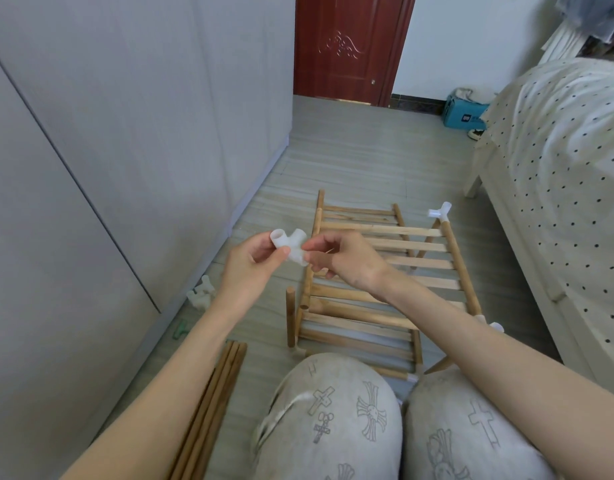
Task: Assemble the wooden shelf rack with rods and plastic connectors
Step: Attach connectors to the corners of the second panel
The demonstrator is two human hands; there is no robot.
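Both hands hold one white plastic connector [291,245] in the air above the floor. My left hand [253,265] pinches its left side with thumb and fingers. My right hand [336,259] pinches its right side. Below them lies the partly built wooden shelf rack [378,275], slatted panels stacked flat. An upright rod [290,317] stands at its near left corner. A white connector [440,211] caps the far right rod, and another white connector [496,326] sits at the near right.
Loose wooden rods [215,393] lie on the floor by my left forearm. Spare white connectors [201,294] and a green piece [180,330] sit along the grey wardrobe [108,150]. A bed [558,168] bounds the right side. My knees [333,410] are in the foreground.
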